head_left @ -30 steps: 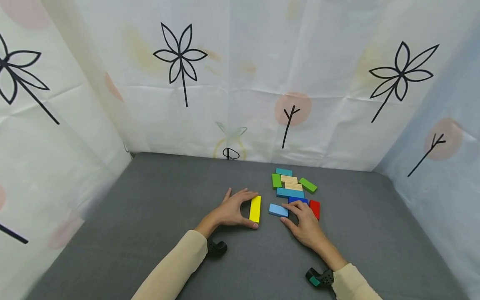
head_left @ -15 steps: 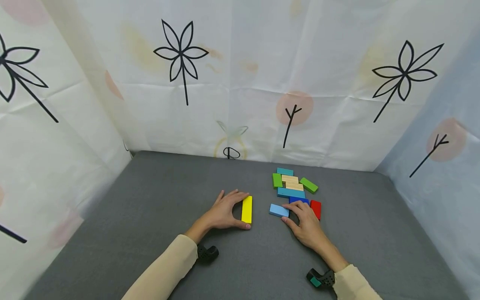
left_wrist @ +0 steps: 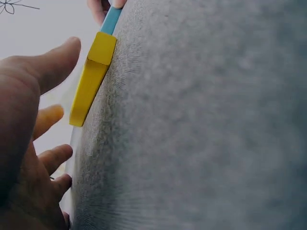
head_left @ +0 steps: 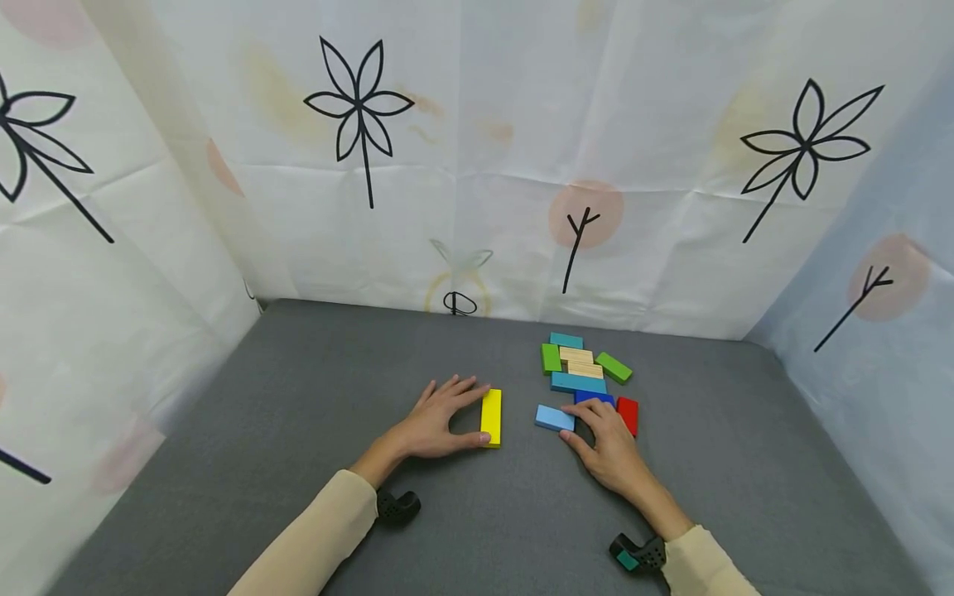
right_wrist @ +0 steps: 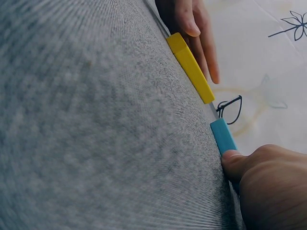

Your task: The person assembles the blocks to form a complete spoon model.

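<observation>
A yellow block [head_left: 492, 414] lies lengthwise on the grey table. My left hand [head_left: 431, 422] is just left of it, fingers spread and thumb raised beside its near end. In the left wrist view a gap shows between the thumb [left_wrist: 60, 62] and the yellow block [left_wrist: 88, 84]. With thumb and fingers my right hand [head_left: 607, 447] pinches the right end of a light blue block [head_left: 553, 417]. The right wrist view shows that thumb [right_wrist: 232, 163] against the light blue block [right_wrist: 223, 134], which stays on the table.
Behind my right hand several blocks lie flat: a dark blue one [head_left: 592, 398], a red one [head_left: 628, 414], a longer blue one [head_left: 578, 382], plain wood ones [head_left: 585, 370], green ones [head_left: 614, 368] and a teal one [head_left: 566, 340]. Patterned curtains [head_left: 477, 165] stand around the table.
My left hand shifted the yellow block leftward, away from the light blue one, then let go and drew slightly left. The right hand kept its pinch in place.
</observation>
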The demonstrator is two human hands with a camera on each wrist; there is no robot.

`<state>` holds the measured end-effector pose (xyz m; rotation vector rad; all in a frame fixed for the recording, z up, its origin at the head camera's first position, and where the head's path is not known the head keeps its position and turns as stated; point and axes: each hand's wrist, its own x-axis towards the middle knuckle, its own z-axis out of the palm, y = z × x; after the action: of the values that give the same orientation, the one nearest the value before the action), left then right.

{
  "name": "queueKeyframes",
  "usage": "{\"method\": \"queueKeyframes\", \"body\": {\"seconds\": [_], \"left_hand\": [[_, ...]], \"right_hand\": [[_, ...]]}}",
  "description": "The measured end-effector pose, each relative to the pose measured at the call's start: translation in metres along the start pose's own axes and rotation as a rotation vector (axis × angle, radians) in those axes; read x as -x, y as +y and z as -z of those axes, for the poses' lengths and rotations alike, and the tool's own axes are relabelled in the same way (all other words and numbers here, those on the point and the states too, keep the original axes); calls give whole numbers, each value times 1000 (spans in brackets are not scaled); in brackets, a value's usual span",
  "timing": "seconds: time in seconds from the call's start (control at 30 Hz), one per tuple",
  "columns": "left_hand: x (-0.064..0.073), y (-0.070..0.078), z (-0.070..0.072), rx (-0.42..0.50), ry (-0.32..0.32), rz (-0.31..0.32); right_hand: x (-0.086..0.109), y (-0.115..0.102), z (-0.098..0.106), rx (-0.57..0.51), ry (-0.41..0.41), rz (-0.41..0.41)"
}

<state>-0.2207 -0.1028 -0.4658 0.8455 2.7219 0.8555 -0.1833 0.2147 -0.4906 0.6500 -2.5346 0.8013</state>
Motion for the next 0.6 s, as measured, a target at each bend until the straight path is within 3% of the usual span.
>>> {"method": "queueKeyframes", "body": {"seconds": [0.3,0.6], "left_hand": [[2,-5,-5,-46,-10,11],[3,-6,-6,-50,-9,11]], "right_hand": [[2,0,1,-7,-12,-24],[-10,-6,10,-142,-12,-63]]}}
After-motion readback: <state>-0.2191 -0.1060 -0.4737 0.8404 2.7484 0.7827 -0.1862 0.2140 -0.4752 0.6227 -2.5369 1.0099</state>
